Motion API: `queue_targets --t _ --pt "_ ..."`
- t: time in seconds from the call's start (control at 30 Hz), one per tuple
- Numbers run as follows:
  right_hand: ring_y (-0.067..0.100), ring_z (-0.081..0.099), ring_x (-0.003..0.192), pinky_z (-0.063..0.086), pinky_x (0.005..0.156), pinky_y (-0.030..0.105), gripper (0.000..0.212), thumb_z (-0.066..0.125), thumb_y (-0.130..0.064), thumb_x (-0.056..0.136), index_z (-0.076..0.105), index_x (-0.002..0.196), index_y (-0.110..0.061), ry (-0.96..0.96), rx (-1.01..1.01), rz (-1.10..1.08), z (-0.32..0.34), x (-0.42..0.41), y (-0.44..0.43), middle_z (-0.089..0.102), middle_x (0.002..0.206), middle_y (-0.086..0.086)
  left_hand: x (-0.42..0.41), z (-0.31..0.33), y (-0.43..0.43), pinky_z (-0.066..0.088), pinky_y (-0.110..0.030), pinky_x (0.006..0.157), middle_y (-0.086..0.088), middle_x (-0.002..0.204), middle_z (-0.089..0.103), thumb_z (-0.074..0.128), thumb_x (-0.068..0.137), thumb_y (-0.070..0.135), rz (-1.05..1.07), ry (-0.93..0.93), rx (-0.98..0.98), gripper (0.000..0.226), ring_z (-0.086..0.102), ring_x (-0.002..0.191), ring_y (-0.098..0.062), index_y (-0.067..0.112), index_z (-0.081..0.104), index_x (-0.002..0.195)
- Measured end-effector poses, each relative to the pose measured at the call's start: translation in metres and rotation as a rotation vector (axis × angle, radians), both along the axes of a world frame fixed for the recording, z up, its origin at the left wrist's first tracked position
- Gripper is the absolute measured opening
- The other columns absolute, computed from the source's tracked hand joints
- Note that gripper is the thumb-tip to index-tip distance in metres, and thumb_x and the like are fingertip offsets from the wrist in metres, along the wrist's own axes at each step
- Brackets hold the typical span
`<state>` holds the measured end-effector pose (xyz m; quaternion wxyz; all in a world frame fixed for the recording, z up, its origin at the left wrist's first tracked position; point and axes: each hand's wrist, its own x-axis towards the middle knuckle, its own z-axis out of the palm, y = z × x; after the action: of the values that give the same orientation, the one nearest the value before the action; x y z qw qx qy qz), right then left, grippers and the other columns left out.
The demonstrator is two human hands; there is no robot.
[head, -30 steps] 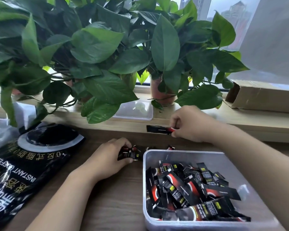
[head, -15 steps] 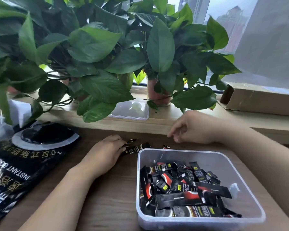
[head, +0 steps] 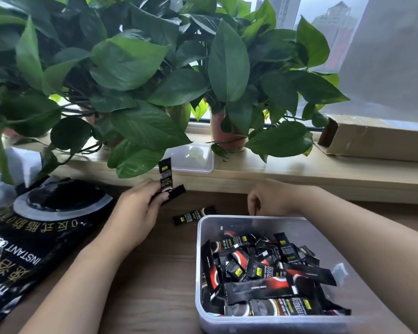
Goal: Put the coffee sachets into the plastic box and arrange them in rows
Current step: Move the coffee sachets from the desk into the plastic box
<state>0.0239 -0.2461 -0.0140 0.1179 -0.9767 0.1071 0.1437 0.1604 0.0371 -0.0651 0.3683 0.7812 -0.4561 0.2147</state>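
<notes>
- Wooden counter [head: 155, 285] under a far window sill [head: 299, 172] crowded with leafy potted plants [head: 130, 68].
- At left, large black instant-coffee bag [head: 34, 237], lying flat.
- Near right, clear plastic box [head: 299, 227] holding a loose jumble of coffee sachets [head: 263, 285].
- Left hand [head: 135, 213] gripping two sachets [head: 165, 174], left of the box.
- Right hand [head: 273, 198] curled at the box's far rim; grip impossible to tell.
- One stray sachet [head: 194, 215] flat on the counter, just beyond the box's far-left corner.

Potted plants [head: 228, 66] on sill [head: 299, 172] w/ 1 clear lid [head: 193, 160]; cardboard box [head: 377, 141] far R; black coffee bag [head: 34, 232] on table [head: 155, 285].
</notes>
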Motion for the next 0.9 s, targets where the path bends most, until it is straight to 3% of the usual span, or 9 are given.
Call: queue_targets --t 0.1,0.27,0.37,0.47,0.63,0.7,0.77,0.83,0.9 --pt "0.002 0.054 0.066 0.037 0.058 0.008 0.01 0.067 -0.011 0.084 0.071 0.086 -0.019 -0.046 -0.022 -0.065 0.0 -0.013 -0.006 0.059 0.07 -0.019 -0.007 0.009 0.002 0.033 -0.015 0.066 0.008 0.079 0.053 0.064 0.091 0.007 0.045 0.03 -0.104 0.007 0.043 0.074 -0.001 0.003 0.064 0.085" --pt "0.006 0.055 0.065 0.036 0.054 0.008 0.007 0.075 -0.023 0.083 0.072 0.079 -0.018 -0.36 -0.066 -0.2 0.033 -0.061 -0.011 0.062 0.068 -0.013 -0.031 0.037 0.007 0.035 -0.004 0.065 0.007 0.072 0.053 0.063 0.093 -0.002 0.043 0.094 -0.146 0.02 0.047 0.068 -0.003 0.014 0.057 0.083" --pt "0.01 0.053 0.06 0.038 0.059 0.023 0.011 0.076 -0.024 0.084 0.073 0.075 -0.019 -0.547 0.077 -0.279 0.066 -0.106 -0.007 0.066 0.068 0.004 -0.056 0.074 0.009 0.036 -0.006 0.063 0.003 0.076 0.062 0.06 0.096 0.005 -0.003 0.128 -0.2 0.01 0.052 0.069 -0.001 0.013 0.06 0.09" --pt "0.009 0.051 0.06 0.037 0.06 0.027 0.01 0.078 -0.027 0.083 0.075 0.077 -0.019 -0.488 0.29 -0.287 0.087 -0.15 0.011 0.068 0.073 0.011 -0.096 0.109 -0.006 0.036 -0.007 0.057 0.016 0.071 0.063 0.061 0.097 0.014 -0.16 0.174 -0.2 0.014 0.053 0.064 0.001 0.026 0.06 0.09" --pt "0.006 0.052 0.056 0.044 0.054 0.023 0.015 0.07 -0.04 0.087 0.077 0.081 -0.027 -0.224 0.255 -0.325 0.082 -0.179 0.023 0.072 0.071 -0.004 -0.143 0.125 -0.056 0.037 -0.012 0.058 0.023 0.065 0.059 0.062 0.097 0.018 -0.446 0.267 0.296 0.033 0.053 0.061 0.012 0.033 0.05 0.071" --pt "0.004 0.051 0.053 0.043 0.053 0.019 0.018 0.068 -0.038 0.09 0.076 0.078 -0.027 -0.258 0.185 -0.328 0.078 -0.179 0.02 0.072 0.07 -0.008 -0.151 0.116 -0.067 0.047 -0.025 0.063 0.017 0.072 0.064 0.063 0.096 0.032 -0.459 0.284 0.548 0.016 0.058 0.065 0.005 0.026 0.06 0.082" --pt "-0.001 0.052 0.051 0.042 0.052 0.013 0.017 0.067 -0.032 0.091 0.075 0.076 -0.027 -0.344 0.132 -0.325 0.075 -0.177 0.016 0.071 0.069 -0.009 -0.149 0.105 -0.068 0.053 -0.025 0.084 0.016 0.099 0.072 0.062 0.096 0.037 -0.44 0.29 0.634 0.019 0.065 0.09 0.001 0.027 0.067 0.111" --pt "-0.003 0.055 0.054 0.043 0.056 0.011 0.015 0.068 -0.028 0.091 0.075 0.077 -0.028 -0.441 0.154 -0.316 0.074 -0.172 0.015 0.07 0.069 -0.012 -0.136 0.102 -0.062 0.05 -0.022 0.097 0.015 0.115 0.071 0.06 0.097 0.027 -0.386 0.357 0.5 0.03 0.064 0.106 0.002 0.026 0.064 0.127" --pt "-0.003 0.059 0.061 0.044 0.06 0.01 0.013 0.069 -0.025 0.09 0.075 0.079 -0.027 -0.512 0.207 -0.29 0.075 -0.161 0.017 0.071 0.071 -0.015 -0.113 0.098 -0.054 0.051 -0.019 0.094 0.013 0.11 0.073 0.057 0.096 0.01 -0.28 0.427 0.287 0.03 0.066 0.103 0.0 0.024 0.068 0.12"
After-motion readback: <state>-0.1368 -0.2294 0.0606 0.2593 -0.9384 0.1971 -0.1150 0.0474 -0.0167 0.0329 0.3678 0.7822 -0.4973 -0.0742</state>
